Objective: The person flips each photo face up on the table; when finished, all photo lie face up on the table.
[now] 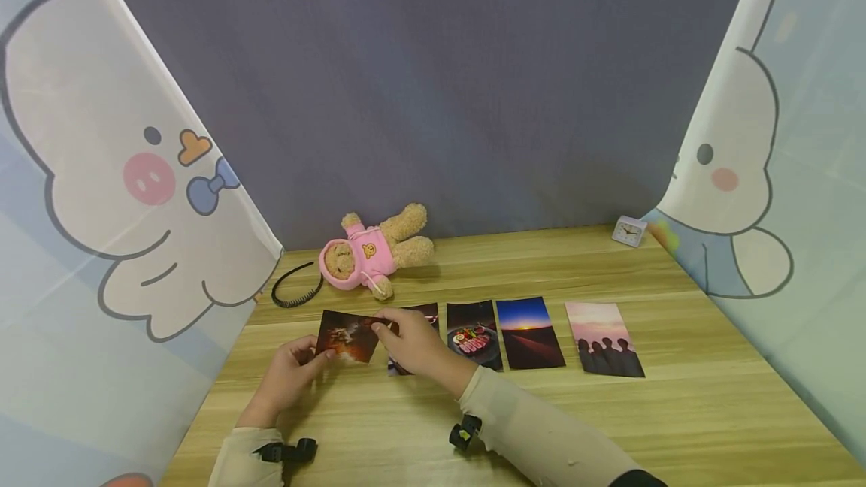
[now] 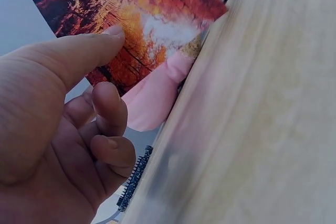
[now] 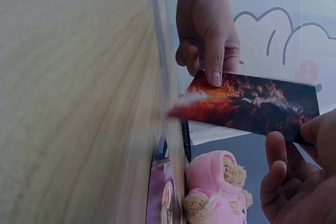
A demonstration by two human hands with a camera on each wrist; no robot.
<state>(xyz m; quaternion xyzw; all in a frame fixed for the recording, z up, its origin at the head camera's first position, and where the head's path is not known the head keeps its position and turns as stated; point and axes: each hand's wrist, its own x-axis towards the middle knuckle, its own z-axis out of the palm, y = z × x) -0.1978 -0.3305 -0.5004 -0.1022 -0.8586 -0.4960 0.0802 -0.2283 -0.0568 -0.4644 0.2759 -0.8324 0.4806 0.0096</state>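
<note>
Above the table's left part, a photo print of a fiery orange autumn forest (image 1: 346,335) is held up between both hands. My left hand (image 1: 283,380) pinches it near the left end, with the thumb on the picture side, as the left wrist view shows on the print (image 2: 157,30). At the opposite end, my right hand (image 1: 421,346) pinches a corner between thumb and fingers; the right wrist view has both hands on the print (image 3: 252,100). Beneath the right hand lies another photo (image 1: 428,313), partly hidden by that hand.
Right of the hands lie a steak-dish photo (image 1: 472,337), a sunset photo (image 1: 531,333) and a photo of silhouetted people (image 1: 605,340). Behind are a black headband (image 1: 298,302) and a teddy bear in a pink hoodie (image 1: 372,250). A small white clock (image 1: 629,231) sits far right.
</note>
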